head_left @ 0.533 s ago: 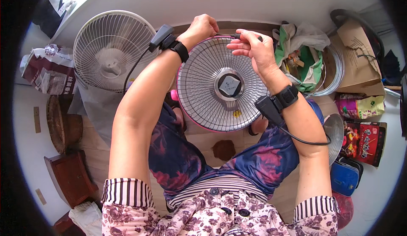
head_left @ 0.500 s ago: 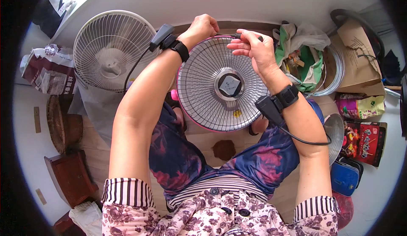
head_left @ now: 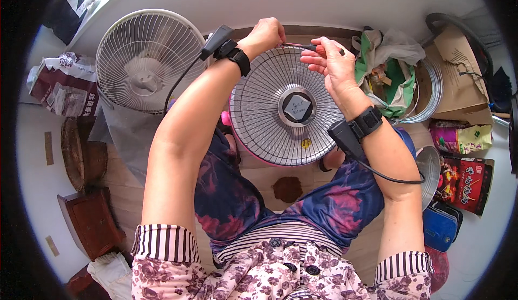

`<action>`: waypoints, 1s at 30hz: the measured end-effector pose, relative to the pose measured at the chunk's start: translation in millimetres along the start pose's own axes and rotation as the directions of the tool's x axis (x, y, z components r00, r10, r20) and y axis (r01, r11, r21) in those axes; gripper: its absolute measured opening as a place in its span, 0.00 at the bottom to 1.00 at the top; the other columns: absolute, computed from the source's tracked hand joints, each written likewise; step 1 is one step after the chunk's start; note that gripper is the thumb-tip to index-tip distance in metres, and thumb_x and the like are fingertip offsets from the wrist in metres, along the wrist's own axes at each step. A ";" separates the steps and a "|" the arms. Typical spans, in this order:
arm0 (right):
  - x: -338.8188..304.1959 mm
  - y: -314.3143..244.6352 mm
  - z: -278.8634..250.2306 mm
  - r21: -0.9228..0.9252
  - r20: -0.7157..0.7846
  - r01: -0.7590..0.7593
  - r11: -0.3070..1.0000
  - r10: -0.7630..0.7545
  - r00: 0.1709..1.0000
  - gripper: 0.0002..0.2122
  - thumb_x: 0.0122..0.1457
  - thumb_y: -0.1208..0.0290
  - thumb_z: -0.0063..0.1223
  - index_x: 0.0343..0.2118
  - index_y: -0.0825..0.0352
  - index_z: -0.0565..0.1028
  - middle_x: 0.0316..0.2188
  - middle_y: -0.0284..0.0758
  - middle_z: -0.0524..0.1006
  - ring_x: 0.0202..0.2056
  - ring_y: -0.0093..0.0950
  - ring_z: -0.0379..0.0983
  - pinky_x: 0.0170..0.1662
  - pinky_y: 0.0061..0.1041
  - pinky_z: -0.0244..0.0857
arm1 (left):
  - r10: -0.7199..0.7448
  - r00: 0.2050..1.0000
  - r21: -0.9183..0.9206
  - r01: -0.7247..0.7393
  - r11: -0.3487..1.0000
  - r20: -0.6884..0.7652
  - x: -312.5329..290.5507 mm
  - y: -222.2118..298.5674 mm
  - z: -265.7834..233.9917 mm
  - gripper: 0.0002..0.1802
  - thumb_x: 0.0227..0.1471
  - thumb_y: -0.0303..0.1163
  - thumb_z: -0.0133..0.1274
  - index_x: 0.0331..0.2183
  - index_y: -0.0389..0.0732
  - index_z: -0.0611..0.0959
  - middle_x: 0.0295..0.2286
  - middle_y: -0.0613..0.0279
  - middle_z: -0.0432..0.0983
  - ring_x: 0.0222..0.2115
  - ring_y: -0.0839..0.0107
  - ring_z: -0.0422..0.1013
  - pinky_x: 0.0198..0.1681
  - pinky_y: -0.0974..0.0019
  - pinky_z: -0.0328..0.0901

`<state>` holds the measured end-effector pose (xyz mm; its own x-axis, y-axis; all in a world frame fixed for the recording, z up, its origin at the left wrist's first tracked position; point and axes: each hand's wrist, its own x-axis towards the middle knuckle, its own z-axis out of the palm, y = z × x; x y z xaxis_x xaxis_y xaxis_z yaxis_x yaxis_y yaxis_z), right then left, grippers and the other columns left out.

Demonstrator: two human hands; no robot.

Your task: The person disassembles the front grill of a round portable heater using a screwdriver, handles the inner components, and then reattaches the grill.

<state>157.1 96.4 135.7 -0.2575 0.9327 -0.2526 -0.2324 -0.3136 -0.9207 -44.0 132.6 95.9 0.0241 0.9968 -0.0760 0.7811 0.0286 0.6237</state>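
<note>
A round dish heater (head_left: 270, 111) with a wire grille and a pink rim stands between my legs, its silvery centre cap facing up. Over its far rim my left hand (head_left: 264, 37) is closed, fingertips pinched together; what they hold is hidden. A screwdriver (head_left: 308, 46) with a dark handle lies in my right hand (head_left: 332, 65), gripped between thumb and forefinger while the other fingers stay loosely curled. Its thin shaft points left along the far rim, toward my left fingertips. Whether its tip touches anything is too small to tell.
A white fan (head_left: 145, 57) stands left of the heater. Right lie a green and white bag (head_left: 402, 87), a wire coil (head_left: 434, 90), torn cardboard (head_left: 458, 73), a metal bowl (head_left: 430, 176) and a blue case (head_left: 438, 229). A wooden box (head_left: 94, 224) sits at left.
Both hands have shifted slightly right in view, along with the heater and surroundings. The right hand is turned a little differently around the screwdriver; both grips stay closed.
</note>
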 end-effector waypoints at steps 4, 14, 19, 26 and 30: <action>-0.8 -0.4 3.7 0.034 -0.055 -0.023 0.999 0.025 0.998 0.13 0.60 0.62 0.46 0.32 0.71 0.71 0.24 0.38 0.74 0.22 0.31 0.77 0.20 0.21 0.70 | 0.046 0.999 0.031 -0.046 0.998 0.011 2.3 -2.4 3.5 0.10 0.35 0.22 0.55 0.27 0.37 0.84 0.21 0.55 0.78 0.24 0.67 0.75 0.30 0.65 0.69; 3.4 4.0 1.0 0.111 -0.082 -0.080 0.991 0.089 0.993 0.16 0.60 0.58 0.46 0.33 0.70 0.69 0.26 0.39 0.73 0.23 0.32 0.77 0.21 0.21 0.71 | -0.069 0.996 0.187 0.057 0.981 0.059 5.6 10.8 4.1 0.08 0.42 0.25 0.51 0.25 0.44 0.85 0.28 0.53 0.79 0.34 0.58 0.75 0.39 0.61 0.68; 5.4 5.9 1.2 0.149 -0.103 -0.106 0.983 0.122 0.987 0.16 0.59 0.58 0.48 0.34 0.71 0.69 0.27 0.38 0.72 0.24 0.33 0.78 0.21 0.21 0.71 | -0.086 0.994 0.193 0.072 0.979 0.065 5.2 12.0 2.3 0.08 0.42 0.26 0.51 0.24 0.45 0.85 0.29 0.54 0.79 0.34 0.58 0.75 0.40 0.61 0.68; -1.6 5.0 6.7 0.128 -0.066 -0.081 0.988 0.090 0.994 0.15 0.58 0.61 0.48 0.33 0.71 0.68 0.27 0.40 0.73 0.25 0.34 0.78 0.21 0.22 0.71 | -0.087 0.995 0.223 0.073 0.972 0.052 9.6 11.0 6.3 0.07 0.41 0.27 0.52 0.24 0.46 0.85 0.28 0.54 0.79 0.33 0.58 0.75 0.39 0.61 0.69; -8.8 3.5 10.1 0.088 0.005 -0.048 0.995 0.048 0.999 0.11 0.57 0.67 0.48 0.32 0.72 0.68 0.27 0.41 0.74 0.25 0.34 0.78 0.22 0.22 0.71 | -0.050 0.998 0.221 0.039 0.974 0.044 14.4 4.4 11.3 0.07 0.41 0.27 0.53 0.23 0.46 0.85 0.27 0.54 0.79 0.32 0.58 0.75 0.38 0.61 0.69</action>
<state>149.0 85.3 137.7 -0.2734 0.9157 -0.2946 -0.3019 -0.3724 -0.8776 -33.2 146.2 88.7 0.0124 0.9898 -0.1416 0.9001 0.0506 0.4327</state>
